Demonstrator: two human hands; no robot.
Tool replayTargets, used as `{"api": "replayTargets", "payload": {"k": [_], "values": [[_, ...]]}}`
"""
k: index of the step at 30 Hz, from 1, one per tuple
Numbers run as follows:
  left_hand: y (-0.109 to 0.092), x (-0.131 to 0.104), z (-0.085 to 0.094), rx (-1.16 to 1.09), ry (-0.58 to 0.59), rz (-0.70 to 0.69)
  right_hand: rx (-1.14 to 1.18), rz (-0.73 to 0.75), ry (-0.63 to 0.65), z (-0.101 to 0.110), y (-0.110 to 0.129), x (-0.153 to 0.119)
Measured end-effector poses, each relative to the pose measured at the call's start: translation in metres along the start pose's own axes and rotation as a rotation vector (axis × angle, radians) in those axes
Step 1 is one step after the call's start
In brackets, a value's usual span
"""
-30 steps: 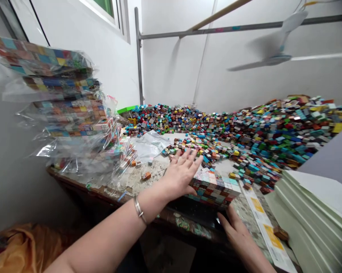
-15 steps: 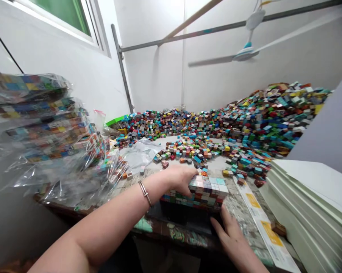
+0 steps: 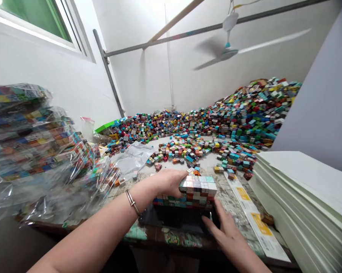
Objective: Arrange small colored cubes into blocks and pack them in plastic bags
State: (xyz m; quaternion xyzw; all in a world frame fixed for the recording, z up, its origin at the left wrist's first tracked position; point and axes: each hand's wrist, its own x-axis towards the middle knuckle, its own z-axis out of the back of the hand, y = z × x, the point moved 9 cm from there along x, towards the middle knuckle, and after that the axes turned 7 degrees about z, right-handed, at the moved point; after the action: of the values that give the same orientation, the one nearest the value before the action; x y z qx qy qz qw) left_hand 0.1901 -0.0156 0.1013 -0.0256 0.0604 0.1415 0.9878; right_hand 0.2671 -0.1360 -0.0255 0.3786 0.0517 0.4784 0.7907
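A neat block of small coloured cubes [image 3: 199, 191], pale on top and mixed in colour along its front, stands on a black tray [image 3: 173, 219] near the table's front edge. My left hand [image 3: 171, 182] reaches over its left part, thumb at the near side; the fingers behind are largely hidden. At the block's right end is my right hand [image 3: 229, 228], thumb and fingers apart, with the fingertips close to the corner of block and tray. Whether they touch it I cannot tell. A metal bracelet [image 3: 132, 203] circles my left wrist.
A long heap of loose cubes [image 3: 244, 117] lines the back wall, with more scattered forward. Plastic-wrapped stacks of cubes [image 3: 40, 144] rise at left beside a crumpled clear bag [image 3: 135, 157]. Pale sheets [image 3: 295, 197] are piled at right, next to a yellow-and-white strip [image 3: 254, 216].
The whole view has swung slightly to the right, so everything sits further left. My left hand stays over the block, and my right hand stays at its right end.
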Motion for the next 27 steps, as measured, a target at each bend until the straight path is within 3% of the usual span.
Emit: {"api": "replayTargets", "payload": {"k": [3, 6, 9, 12, 16, 27], "values": [[-0.002, -0.003, 0.003, -0.051, 0.008, -0.024, -0.081, 0.032, -0.011, 0.033, 0.016, 0.010], [-0.001, -0.008, 0.010, -0.098, -0.058, -0.046, -0.235, 0.219, -0.015, 0.061, 0.059, 0.027], [-0.001, -0.012, 0.015, -0.075, -0.131, -0.070, -0.401, 0.368, 0.132, 0.061, 0.103, 0.048], [0.000, -0.017, 0.014, -0.048, -0.158, -0.086, -0.510, 0.397, 0.335, 0.047, 0.125, 0.067], [0.004, -0.020, 0.010, -0.043, -0.151, -0.063, -0.513, 0.403, 0.489, 0.033, 0.130, 0.079], [0.003, -0.020, 0.002, 0.077, -0.188, -0.007, -0.543, 0.495, 0.476, 0.020, 0.119, 0.088]]}}
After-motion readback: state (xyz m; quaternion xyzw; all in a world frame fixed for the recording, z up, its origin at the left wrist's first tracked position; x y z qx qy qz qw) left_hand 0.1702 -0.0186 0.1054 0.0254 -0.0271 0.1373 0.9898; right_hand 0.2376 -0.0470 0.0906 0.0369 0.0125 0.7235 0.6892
